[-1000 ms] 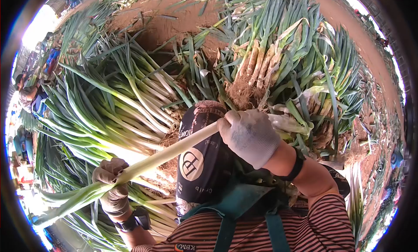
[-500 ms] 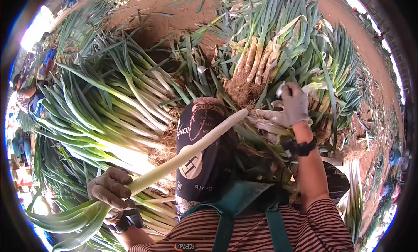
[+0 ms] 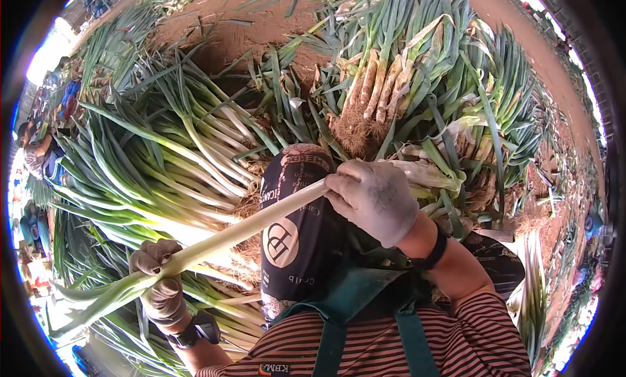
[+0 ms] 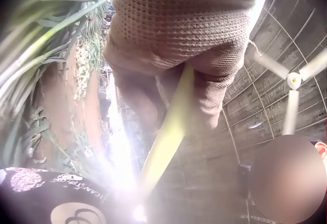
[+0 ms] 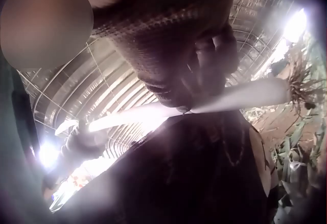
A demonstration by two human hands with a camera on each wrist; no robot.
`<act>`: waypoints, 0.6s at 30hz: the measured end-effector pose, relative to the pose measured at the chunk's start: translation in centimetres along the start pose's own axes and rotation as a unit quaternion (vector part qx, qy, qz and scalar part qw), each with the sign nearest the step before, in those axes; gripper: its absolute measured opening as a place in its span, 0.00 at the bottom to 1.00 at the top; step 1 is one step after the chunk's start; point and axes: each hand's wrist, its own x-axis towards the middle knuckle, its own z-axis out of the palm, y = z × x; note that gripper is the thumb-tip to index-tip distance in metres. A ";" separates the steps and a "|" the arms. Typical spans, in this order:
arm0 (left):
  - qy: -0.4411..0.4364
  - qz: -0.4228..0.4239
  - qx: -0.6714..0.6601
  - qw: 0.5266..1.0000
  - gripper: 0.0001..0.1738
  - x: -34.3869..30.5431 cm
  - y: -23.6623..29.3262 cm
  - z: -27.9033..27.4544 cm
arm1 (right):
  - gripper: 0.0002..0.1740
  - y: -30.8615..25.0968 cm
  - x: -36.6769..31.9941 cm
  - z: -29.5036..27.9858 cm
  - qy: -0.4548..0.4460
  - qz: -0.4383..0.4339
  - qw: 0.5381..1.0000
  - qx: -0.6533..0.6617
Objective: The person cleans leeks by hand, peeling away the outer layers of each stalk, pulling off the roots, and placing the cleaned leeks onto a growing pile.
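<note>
One long leek [image 3: 241, 235] slants across the person's lap, its pale shaft bare and its green leaves at the lower left. Gloved, the left hand [image 3: 158, 276] grips it where white turns to green. The right hand [image 3: 377, 201], in a pale glove, holds the shaft near the root end. From the right wrist, the roots [image 5: 305, 83] poke out beyond that hand's curled fingers [image 5: 207, 65]. In the left wrist view the shaft [image 4: 166, 150] runs out between the gloved fingers. A knee in printed dark cloth [image 3: 297, 211] is beneath the leek.
A big heap of leeks [image 3: 150, 162] with white stalks lies to the left. More leeks with brown, unpeeled stalks [image 3: 378, 87] are stacked at the upper right. Peeled-off leaves [image 3: 427, 175] lie beside the right hand. Bare soil [image 3: 241, 25] shows at the top.
Half a second ago the right hand was off the leek, up to the right over the loose leaves. It has come back onto the shaft, and the left fingers have closed more tightly.
</note>
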 end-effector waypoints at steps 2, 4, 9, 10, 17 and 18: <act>0.004 -0.013 -0.019 1.000 0.30 -0.1 0.1 -0.1 | 0.08 -0.3 0.1 0.1 -0.015 -0.014 0.999 -0.029; 0.072 -0.041 -0.050 0.995 0.36 -0.2 -0.1 0.8 | 0.05 -0.7 0.0 0.1 -0.033 -0.023 0.996 -0.083; 0.242 -0.157 -0.125 0.949 0.27 -1.8 -1.3 6.2 | 0.08 -1.9 -1.1 1.3 -0.007 -0.010 0.991 -0.132; 0.239 -0.151 -0.126 0.951 0.26 -1.8 -1.6 6.0 | 0.10 -2.1 -1.4 1.4 0.001 -0.001 0.990 -0.143; 0.224 -0.154 -0.160 0.949 0.25 -2.3 -3.1 4.5 | 0.11 -0.9 -2.5 0.3 0.071 0.008 0.991 -0.117; 0.220 -0.150 -0.160 0.950 0.25 -2.3 -3.1 4.3 | 0.11 -0.2 -3.0 0.0 0.077 0.042 0.990 -0.112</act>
